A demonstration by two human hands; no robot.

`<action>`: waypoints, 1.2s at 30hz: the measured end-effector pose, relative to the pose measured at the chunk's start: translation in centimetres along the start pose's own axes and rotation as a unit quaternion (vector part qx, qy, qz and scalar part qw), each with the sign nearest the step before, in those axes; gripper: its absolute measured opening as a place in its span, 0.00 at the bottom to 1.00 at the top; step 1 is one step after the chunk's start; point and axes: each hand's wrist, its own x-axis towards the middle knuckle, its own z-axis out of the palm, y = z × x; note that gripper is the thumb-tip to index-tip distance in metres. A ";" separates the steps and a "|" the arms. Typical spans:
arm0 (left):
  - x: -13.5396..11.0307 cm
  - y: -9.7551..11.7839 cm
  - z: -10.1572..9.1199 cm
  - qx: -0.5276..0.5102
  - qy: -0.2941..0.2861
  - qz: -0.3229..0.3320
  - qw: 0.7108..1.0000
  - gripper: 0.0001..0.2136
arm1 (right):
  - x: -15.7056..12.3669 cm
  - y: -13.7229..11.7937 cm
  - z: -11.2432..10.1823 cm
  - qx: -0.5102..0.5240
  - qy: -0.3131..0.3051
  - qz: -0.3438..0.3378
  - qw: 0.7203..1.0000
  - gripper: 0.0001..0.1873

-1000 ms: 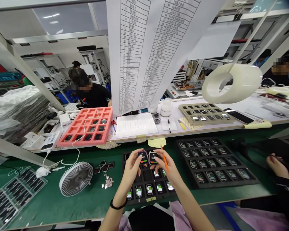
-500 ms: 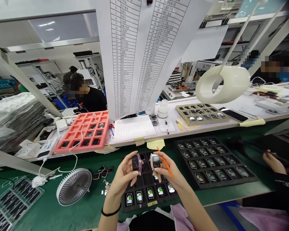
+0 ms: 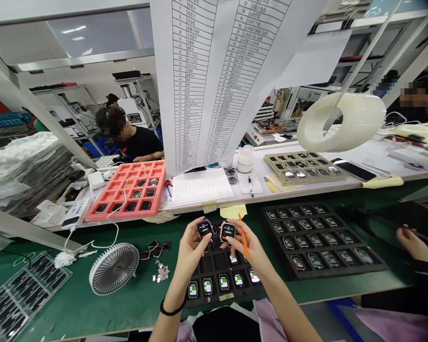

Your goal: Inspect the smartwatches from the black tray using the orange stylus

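Observation:
My left hand (image 3: 191, 242) is closed on a dark purple smartwatch (image 3: 204, 229), thumb on the lower part of its lit screen. Beside it, my right hand (image 3: 245, 240) grips a white-framed smartwatch (image 3: 228, 231), its screen also lit and facing me. An orange stick (image 3: 244, 240), pen-like and thin, is tucked among the fingers of that hand. Both watches are above a black foam tray (image 3: 214, 280), whose front row holds several watches with green and white screens. My hands hide part of the tray's back rows.
A second black tray (image 3: 276, 259) of watches lies to the right, near a co-worker's hand (image 3: 413, 242). On the left stand a small fan (image 3: 114, 269) and a pile of small metallic pieces (image 3: 161, 271). A red tray (image 3: 109, 190) sits on the shelf; a tape roll (image 3: 364, 121) hangs at right.
Both watches have turned so their screens face up toward me, now showing lit text. My thumbs have moved onto the screens' lower edges. The view has shifted slightly.

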 end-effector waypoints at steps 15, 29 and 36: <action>0.0 0.2 0.3 -0.018 0.023 -0.002 1.000 0.22 | -0.3 -0.3 0.3 -0.014 -0.006 -0.004 1.000 0.19; -0.2 0.1 0.6 -0.015 -0.001 -0.005 1.000 0.25 | -0.4 -0.4 0.2 -0.016 -0.002 -0.003 1.000 0.21; -0.1 0.0 0.7 -0.020 0.016 -0.013 1.000 0.22 | -0.3 -0.2 0.1 -0.024 0.016 -0.005 1.000 0.19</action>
